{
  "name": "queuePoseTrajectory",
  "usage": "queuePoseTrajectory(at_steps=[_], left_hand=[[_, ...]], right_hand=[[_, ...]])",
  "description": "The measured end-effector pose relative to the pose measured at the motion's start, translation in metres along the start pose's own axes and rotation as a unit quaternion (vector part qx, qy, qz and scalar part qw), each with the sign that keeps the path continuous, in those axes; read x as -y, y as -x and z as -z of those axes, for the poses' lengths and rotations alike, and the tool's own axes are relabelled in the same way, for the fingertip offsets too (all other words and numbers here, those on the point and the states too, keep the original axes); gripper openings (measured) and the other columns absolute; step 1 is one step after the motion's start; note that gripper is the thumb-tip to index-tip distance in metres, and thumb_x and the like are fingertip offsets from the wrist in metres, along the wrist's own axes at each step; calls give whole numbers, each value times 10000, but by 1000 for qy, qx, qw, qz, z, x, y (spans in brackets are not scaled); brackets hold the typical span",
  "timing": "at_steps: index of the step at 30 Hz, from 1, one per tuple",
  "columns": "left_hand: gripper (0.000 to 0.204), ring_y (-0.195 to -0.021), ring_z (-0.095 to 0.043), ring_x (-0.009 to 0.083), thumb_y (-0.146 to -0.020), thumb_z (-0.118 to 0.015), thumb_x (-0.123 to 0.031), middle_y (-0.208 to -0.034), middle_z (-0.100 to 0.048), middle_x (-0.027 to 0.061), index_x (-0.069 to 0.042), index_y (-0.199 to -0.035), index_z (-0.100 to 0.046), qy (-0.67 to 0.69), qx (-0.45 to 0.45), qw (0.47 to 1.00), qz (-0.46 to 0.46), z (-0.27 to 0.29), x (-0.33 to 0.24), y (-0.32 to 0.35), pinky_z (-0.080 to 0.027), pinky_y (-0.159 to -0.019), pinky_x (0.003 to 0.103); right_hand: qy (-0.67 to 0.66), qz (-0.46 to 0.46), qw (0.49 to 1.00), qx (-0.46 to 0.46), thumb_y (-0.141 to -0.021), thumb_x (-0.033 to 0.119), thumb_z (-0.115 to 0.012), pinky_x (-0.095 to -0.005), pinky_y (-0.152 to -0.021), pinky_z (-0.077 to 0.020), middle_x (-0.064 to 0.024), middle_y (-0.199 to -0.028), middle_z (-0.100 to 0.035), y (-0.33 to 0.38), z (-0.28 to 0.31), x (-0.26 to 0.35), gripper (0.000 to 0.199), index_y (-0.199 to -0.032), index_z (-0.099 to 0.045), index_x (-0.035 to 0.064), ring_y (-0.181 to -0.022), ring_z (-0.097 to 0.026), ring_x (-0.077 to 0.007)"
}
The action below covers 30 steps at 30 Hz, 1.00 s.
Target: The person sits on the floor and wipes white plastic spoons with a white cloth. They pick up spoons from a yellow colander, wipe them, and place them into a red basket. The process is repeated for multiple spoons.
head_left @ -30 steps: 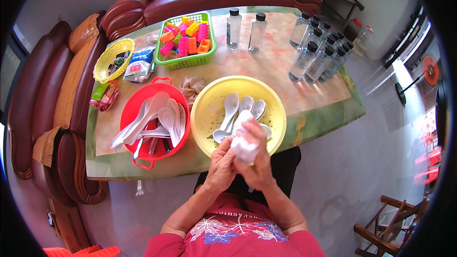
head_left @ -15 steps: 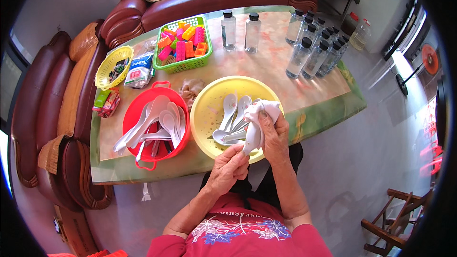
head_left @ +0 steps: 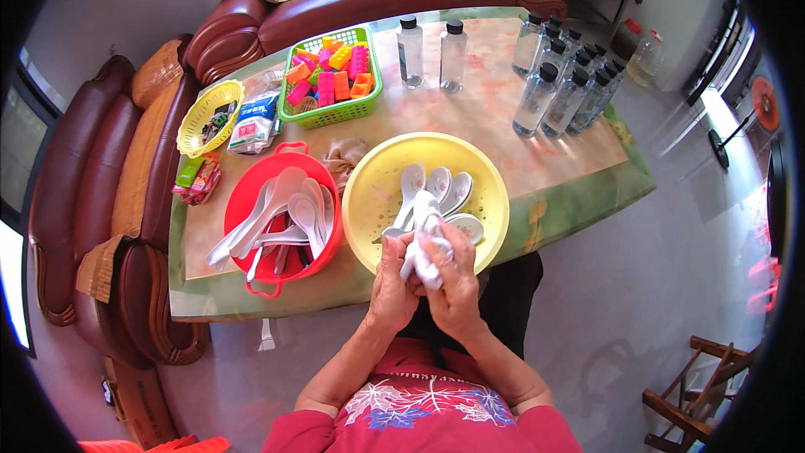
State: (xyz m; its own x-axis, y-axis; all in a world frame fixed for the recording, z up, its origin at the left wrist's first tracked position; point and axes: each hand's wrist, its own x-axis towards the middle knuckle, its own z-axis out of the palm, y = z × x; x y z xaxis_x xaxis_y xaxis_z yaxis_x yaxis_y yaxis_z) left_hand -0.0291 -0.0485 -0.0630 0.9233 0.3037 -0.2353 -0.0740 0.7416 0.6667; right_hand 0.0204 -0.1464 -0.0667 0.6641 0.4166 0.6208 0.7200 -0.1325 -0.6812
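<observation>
Over the near rim of a yellow colander [head_left: 362, 164], both my hands are closed around a bunched white cloth [head_left: 428, 216]. My right hand [head_left: 453, 278] presses the cloth from the right with bent fingers. On the other side, my left hand [head_left: 392, 287] grips low, its thumb up along the cloth. The white spoon between my hands is covered by cloth and fingers. Several white spoons [head_left: 411, 183] lie in the colander just beyond, some with small flower prints in their bowls.
Left of the colander stands a red basket [head_left: 239, 193] with white ladles and spoons, a brown rag [head_left: 344, 155] behind it. Farther back are a green basket [head_left: 335, 113] of toy blocks, a yellow basket [head_left: 191, 138], packets [head_left: 254, 122] and clear black-capped bottles [head_left: 535, 101].
My hands have drawn together and the right one has moved left and down with the cloth. The spoon that showed between them is now covered. The view has shifted slightly.
</observation>
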Motion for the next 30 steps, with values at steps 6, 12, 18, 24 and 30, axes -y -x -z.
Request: queuePoseTrajectory(at_steps=[6,12,18,24,30], left_hand=[[706,-901,-580,124,-897,-234,-656,-1002,-579,51,-50,-1162,-481,43,10,999,-1,2,3,3,-482,-792,261],[305,-612,-461,73,-973,-428,-349,-780,-509,-2,-87,-1107,-509,22,37,999,-12,9,8,1,-397,-509,216],[201,-533,-347,62,-959,-491,-229,-703,-447,-2,-91,-1104,-509,-15,91,996,-1,5,-1,4,-282,-466,196],[340,-625,-492,92,-938,-510,-103,-802,-566,47,-91,-1270,-436,-326,15,908,-261,-17,-3,0,-408,-547,227],[391,-593,-503,87,-951,-476,-117,-810,-561,55,-74,-1329,-388,-498,-6,818,-288,-17,-4,-6,-423,-527,215]], right_hand=[[44,91,994,41,-703,11,-616,-411,-948,-387,-110,-1202,-537,3,2,8,378,-1081,-631,37,-1092,-471,-320],[-9,37,999,-16,-772,33,-601,-370,-898,-420,-153,-1151,-536,-33,11,-7,323,-1095,-592,21,-1043,-507,-314],[-609,-299,730,-82,-883,30,-577,-272,-830,-480,-50,-1036,-617,-46,22,-24,242,-1125,-572,15,-953,-589,-131],[-595,-308,732,-126,-880,10,-566,-303,-848,-507,-74,-1082,-610,-43,22,-25,261,-1141,-561,11,-968,-602,-163],[-576,-279,750,-164,-880,34,-582,-284,-826,-499,-76,-1046,-616,-47,13,-16,251,-1129,-565,3,-941,-605,-149]])
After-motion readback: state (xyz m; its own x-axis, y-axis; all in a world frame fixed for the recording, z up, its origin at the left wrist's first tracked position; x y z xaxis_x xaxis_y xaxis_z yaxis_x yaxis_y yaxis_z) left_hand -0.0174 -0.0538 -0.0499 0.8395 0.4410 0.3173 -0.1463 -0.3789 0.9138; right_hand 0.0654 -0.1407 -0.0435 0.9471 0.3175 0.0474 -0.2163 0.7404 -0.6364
